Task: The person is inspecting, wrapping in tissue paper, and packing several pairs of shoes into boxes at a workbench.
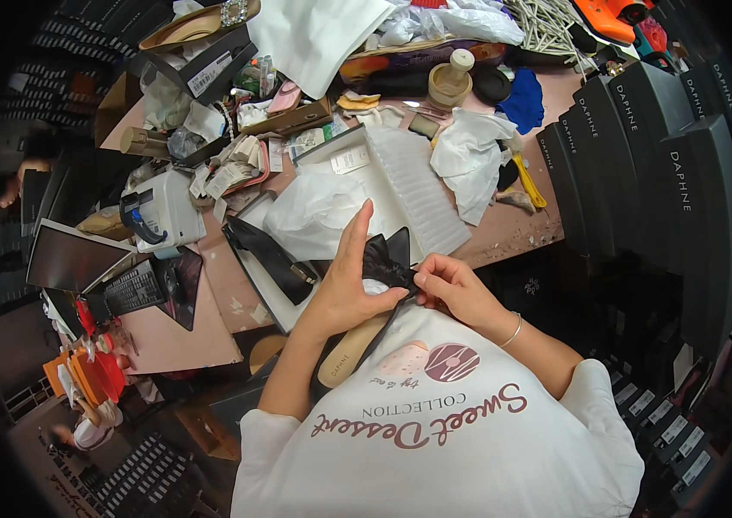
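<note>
A black shoe point(354, 350) with a beige insole and a dark bow point(388, 263) at the toe is held close against my shirt front. My left hand point(344, 293) lies over the shoe, its thumb pressed along the bow and its fingers reaching up behind it. With fingertips pinched, my right hand point(457, 289) grips the right edge of the bow; its exact hold is partly hidden. Just beyond, a second black shoe point(269, 259) lies in the open shoebox point(275, 302), beside crumpled white tissue point(316, 211).
Stacked dark shoeboxes point(642, 129) rise at the right. White paper point(472, 155), a yellow-handled tool point(528, 180) and a capped jar point(450, 79) lie on the pink table point(513, 229). A label printer point(166, 207), keyboard point(135, 287) and monitor point(77, 259) stand left. A person point(98, 423) appears farther off.
</note>
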`<state>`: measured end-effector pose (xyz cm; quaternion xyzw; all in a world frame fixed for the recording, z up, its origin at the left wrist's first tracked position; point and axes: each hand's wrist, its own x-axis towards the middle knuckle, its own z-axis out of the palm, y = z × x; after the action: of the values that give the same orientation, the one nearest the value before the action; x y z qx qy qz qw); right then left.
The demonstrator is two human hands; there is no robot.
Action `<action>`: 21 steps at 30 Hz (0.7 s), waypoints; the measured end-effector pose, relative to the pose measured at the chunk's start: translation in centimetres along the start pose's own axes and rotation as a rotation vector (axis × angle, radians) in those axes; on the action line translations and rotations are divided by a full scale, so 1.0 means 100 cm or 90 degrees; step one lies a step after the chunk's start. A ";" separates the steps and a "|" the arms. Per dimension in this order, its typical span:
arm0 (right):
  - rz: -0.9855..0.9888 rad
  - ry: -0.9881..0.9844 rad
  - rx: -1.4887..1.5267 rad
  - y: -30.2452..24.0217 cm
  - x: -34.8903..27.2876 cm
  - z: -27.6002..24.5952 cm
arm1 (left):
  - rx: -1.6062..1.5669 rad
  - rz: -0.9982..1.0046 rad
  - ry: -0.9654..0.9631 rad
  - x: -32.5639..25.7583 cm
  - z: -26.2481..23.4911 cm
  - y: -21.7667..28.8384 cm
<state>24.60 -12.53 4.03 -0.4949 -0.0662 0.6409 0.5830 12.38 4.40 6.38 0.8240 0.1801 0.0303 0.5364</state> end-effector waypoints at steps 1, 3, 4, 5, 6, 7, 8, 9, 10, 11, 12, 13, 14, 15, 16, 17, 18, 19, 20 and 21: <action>0.010 -0.007 0.005 0.000 0.000 -0.001 | 0.008 0.017 -0.006 0.000 0.000 -0.001; 0.004 -0.004 0.032 0.000 0.000 -0.001 | -0.181 -0.044 0.023 -0.002 0.000 -0.001; 0.000 -0.002 0.046 -0.001 0.000 -0.002 | -0.276 -0.074 0.037 -0.003 0.000 -0.002; 0.000 0.005 0.039 -0.003 -0.001 0.000 | -0.345 -0.095 0.062 -0.003 -0.001 -0.004; 0.000 0.012 0.032 -0.007 -0.003 0.002 | -0.414 -0.117 0.086 -0.003 -0.002 -0.008; -0.001 0.020 0.026 -0.009 -0.003 0.004 | -0.483 -0.138 0.110 -0.003 -0.002 -0.012; -0.028 0.021 -0.016 -0.007 -0.002 0.005 | -0.489 -0.101 0.138 -0.004 0.001 -0.016; -0.056 0.022 -0.057 -0.004 0.001 0.004 | -0.503 -0.139 0.126 -0.004 0.001 -0.019; -0.083 0.023 -0.099 -0.001 0.003 0.004 | -0.515 -0.177 0.114 -0.005 0.001 -0.021; -0.102 0.031 -0.112 0.002 0.006 0.003 | -0.527 -0.216 0.105 -0.006 0.000 -0.022; -0.121 0.038 -0.124 0.005 0.008 0.002 | -0.505 -0.227 0.101 -0.006 -0.001 -0.020; -0.140 0.046 -0.136 0.007 0.010 0.002 | -0.482 -0.239 0.096 -0.004 -0.002 -0.016; -0.143 0.042 -0.144 0.008 0.010 0.002 | -0.459 -0.249 0.093 -0.002 -0.003 -0.014; -0.146 0.037 -0.152 0.009 0.011 0.001 | -0.421 -0.232 0.079 0.000 -0.004 -0.016; -0.149 0.033 -0.159 0.010 0.011 0.001 | -0.382 -0.216 0.066 0.002 -0.005 -0.018; -0.148 0.031 -0.158 0.009 0.010 0.002 | -0.344 -0.198 0.051 0.006 -0.005 -0.020; -0.147 0.030 -0.157 0.007 0.009 0.003 | -0.337 -0.190 0.027 0.009 -0.007 -0.021; -0.147 0.029 -0.156 0.007 0.007 0.005 | -0.329 -0.182 0.003 0.012 -0.011 -0.021; -0.151 0.031 -0.160 0.008 0.006 0.005 | -0.320 -0.173 -0.022 0.014 -0.013 -0.019; -0.155 0.034 -0.163 0.010 0.005 0.006 | -0.328 -0.182 -0.036 0.015 -0.014 -0.015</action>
<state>23.58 -12.16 3.42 -0.5705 -0.1911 0.5383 0.5901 13.05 6.69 5.36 0.6274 0.2654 -0.0240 0.7317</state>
